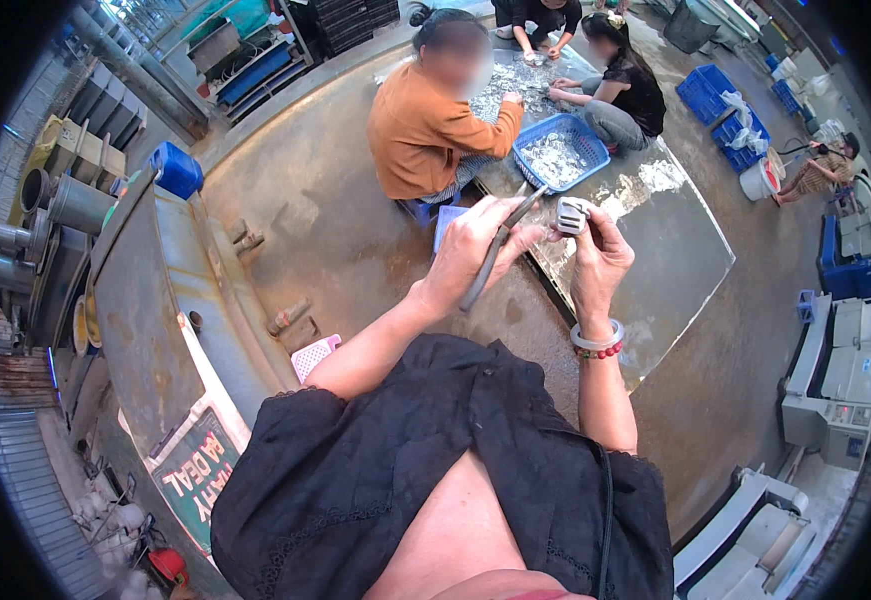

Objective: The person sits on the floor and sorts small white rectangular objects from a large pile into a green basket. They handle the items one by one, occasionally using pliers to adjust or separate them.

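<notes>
My left hand (475,240) is closed around a long dark hand tool (487,262). Its slim tip points up and away from me, and its exact kind is hard to make out. Between the fingertips of my right hand (600,258) is a small silvery metal part (571,216) with slots in its side. The left fingers come close to this part; whether they touch it, I cannot tell. Both hands are raised in front of me, over the near end of a low worktable (670,265). A pale bangle and a red bead bracelet circle my right wrist.
A blue basket (595,158) of small silvery parts stands on the worktable, with more parts heaped behind it. A person in orange (435,130) and two others work around it. A rusty metal bench (145,320) is at left; blue crates (707,95) and machines (845,390) stand right.
</notes>
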The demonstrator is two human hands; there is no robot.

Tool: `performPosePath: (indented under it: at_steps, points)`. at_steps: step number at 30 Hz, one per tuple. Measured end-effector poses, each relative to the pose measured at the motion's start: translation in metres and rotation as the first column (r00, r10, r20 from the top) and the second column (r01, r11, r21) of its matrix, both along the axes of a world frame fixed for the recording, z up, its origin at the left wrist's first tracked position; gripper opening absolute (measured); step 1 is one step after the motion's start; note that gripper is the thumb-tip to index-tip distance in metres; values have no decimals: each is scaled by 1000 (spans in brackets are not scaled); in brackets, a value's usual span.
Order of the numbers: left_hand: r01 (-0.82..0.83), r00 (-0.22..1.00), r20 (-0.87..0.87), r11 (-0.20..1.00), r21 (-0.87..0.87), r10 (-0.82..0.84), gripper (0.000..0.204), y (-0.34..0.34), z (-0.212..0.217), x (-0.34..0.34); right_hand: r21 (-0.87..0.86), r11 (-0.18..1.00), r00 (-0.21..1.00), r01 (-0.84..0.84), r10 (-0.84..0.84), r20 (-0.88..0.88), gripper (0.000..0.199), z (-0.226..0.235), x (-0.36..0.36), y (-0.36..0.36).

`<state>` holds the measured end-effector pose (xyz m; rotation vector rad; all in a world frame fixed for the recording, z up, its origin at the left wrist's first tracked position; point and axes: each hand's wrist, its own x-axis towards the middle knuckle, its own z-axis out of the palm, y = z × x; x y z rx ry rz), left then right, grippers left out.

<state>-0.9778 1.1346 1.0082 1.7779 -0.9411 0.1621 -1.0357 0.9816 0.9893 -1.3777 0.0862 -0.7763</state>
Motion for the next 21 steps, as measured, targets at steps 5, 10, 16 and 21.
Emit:
performPosePath:
  at_steps: [5,10,16,21]
  points:
    - [3,991,137,999,33,-7,60,0,21,-4,-264,962,996,65,-81,-47,11,11,-9,10]
    - [115,972,189,985,126,-137,55,2,30,3,-490,871,991,41,-97,-90,9,18,-18,4]
    - [148,942,268,966,213,-204,44,9,25,6,-522,836,971,-167,48,-235,6,38,-27,6]
    - [163,949,258,982,99,-184,44,1,13,3,-276,915,930,-294,207,-304,11,28,-32,-9]
